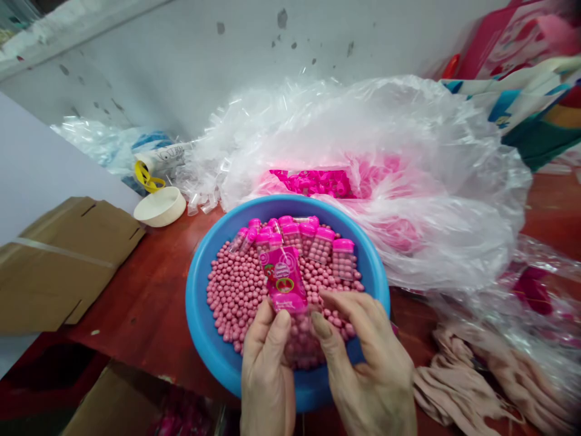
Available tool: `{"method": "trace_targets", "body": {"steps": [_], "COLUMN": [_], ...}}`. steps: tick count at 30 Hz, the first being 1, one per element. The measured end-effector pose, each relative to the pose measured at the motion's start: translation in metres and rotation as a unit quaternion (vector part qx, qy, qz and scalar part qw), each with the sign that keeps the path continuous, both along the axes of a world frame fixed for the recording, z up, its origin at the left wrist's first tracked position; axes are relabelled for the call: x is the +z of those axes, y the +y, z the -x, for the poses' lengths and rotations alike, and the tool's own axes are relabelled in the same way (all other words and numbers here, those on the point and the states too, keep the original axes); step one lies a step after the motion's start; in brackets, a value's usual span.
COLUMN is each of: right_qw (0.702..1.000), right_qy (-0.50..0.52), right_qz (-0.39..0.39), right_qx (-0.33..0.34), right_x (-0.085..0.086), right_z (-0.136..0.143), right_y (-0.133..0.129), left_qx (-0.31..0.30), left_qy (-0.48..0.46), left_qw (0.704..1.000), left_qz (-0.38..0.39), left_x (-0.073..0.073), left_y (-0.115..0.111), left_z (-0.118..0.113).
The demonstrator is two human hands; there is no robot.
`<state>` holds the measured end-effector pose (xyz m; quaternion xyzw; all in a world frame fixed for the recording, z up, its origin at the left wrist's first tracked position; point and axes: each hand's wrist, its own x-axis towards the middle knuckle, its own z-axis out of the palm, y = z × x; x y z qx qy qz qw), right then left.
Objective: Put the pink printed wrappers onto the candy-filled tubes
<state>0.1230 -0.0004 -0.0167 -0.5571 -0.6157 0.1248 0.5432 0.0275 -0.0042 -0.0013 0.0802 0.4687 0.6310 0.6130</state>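
Note:
My left hand (267, 369) pinches the lower edge of a pink printed packet (285, 281) between thumb and fingers. The packet is held up over a blue basin (197, 290). Close on its right is my right hand (367, 357), its thumb and forefinger apart with nothing clear between them. Pink candy balls (236, 278) fill the basin. On them, towards the far side, lie several small clear bottles (321, 245) with bright pink caps, with pink balls inside. Between my hands the view is blurred, and the packet's lower end is hard to make out.
Behind the basin spreads a large clear plastic bag (408, 127) with pink pieces. Left of it are loose clear containers (204, 181), a white round lid (160, 207) and yellow tape (147, 178). Flattened cardboard (68, 266) lies left; beige cloth (463, 381) lies right on the red table (149, 303).

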Motion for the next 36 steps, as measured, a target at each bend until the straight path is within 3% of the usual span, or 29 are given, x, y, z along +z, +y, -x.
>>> {"method": "trace_targets", "body": {"steps": [2, 6, 11, 14, 15, 17, 19, 20, 23, 27, 32, 36], "right_qw": [0.999, 0.972, 0.954, 0.932, 0.912, 0.844, 0.772, 0.753, 0.753, 0.769, 0.789, 0.784], "right_qy": [0.037, 0.156, 0.25, 0.317, 0.362, 0.467, 0.54, 0.556, 0.556, 0.507, 0.471, 0.474], "right_qz": [0.017, 0.128, 0.141, 0.141, 0.159, 0.228, 0.297, 0.312, 0.316, 0.352, 0.367, 0.373], "right_qx": [0.017, 0.116, 0.086, 0.102, 0.111, 0.134, 0.157, 0.162, 0.154, 0.167, 0.145, 0.149], "right_x": [0.005, 0.004, 0.0, 0.004, 0.006, 0.009, 0.011, 0.012, 0.014, 0.017, 0.017, 0.016], "right_z": [0.002, 0.011, 0.015, 0.015, 0.014, 0.013, 0.01, 0.009, 0.004, 0.003, 0.01, 0.01], "right_y": [0.009, 0.014, 0.002, 0.0, 0.0, 0.002, 0.006, 0.007, 0.013, 0.016, 0.007, 0.004], "left_qx": [0.008, -0.007, -0.016, -0.002, -0.001, -0.029, -0.095, -0.13, -0.185, -0.163, -0.192, -0.199], "left_qy": [0.024, 0.042, 0.065, 0.079, 0.078, 0.059, 0.036, 0.032, 0.07, 0.146, 0.123, 0.112], "left_qw": [1.0, 0.999, 0.997, 0.996, 0.996, 0.998, 0.995, 0.991, 0.98, 0.975, 0.973, 0.973], "left_qz": [0.005, 0.012, 0.05, 0.04, 0.033, 0.019, 0.005, -0.004, -0.035, -0.028, -0.028, -0.032], "left_x": [-0.001, 0.0, -0.001, -0.002, -0.001, -0.001, -0.001, -0.001, -0.006, -0.011, -0.009, -0.007], "left_y": [-0.001, -0.004, -0.006, -0.006, -0.006, -0.006, -0.006, -0.007, -0.007, -0.009, -0.008, -0.005], "left_z": [-0.002, -0.003, 0.0, 0.0, 0.0, -0.002, -0.003, -0.003, -0.003, -0.003, 0.0, 0.002]}}
